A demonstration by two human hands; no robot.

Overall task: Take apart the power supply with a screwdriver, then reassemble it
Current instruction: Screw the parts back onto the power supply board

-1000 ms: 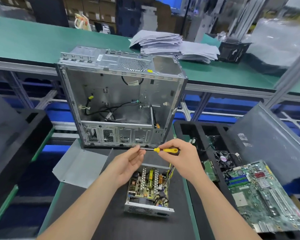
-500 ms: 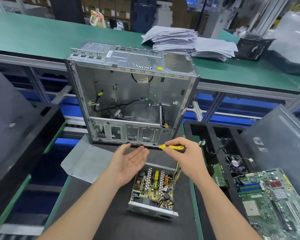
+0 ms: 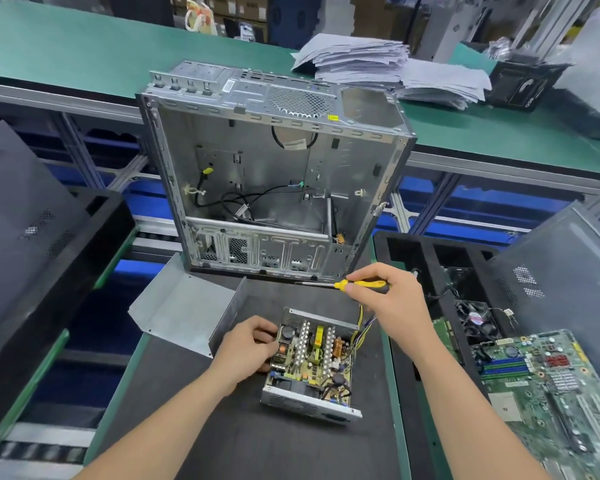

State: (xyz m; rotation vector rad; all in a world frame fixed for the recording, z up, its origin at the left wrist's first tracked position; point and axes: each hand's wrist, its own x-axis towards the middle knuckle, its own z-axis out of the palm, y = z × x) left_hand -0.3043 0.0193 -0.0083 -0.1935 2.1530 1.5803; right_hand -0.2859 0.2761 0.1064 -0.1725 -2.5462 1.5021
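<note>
Left hand (image 3: 248, 344), raised and open half a second ago, now grips the left edge of the uncovered power supply (image 3: 312, 362) on the desk (image 3: 257, 445), while the right hand (image 3: 392, 299) still pinches the screwdriver (image 3: 357, 285) level above it.

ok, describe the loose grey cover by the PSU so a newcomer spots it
Find the open computer case standing mid-bench. Just in front of it, left of the exposed power supply, lies the cover: a bent grey sheet, no components.
</note>
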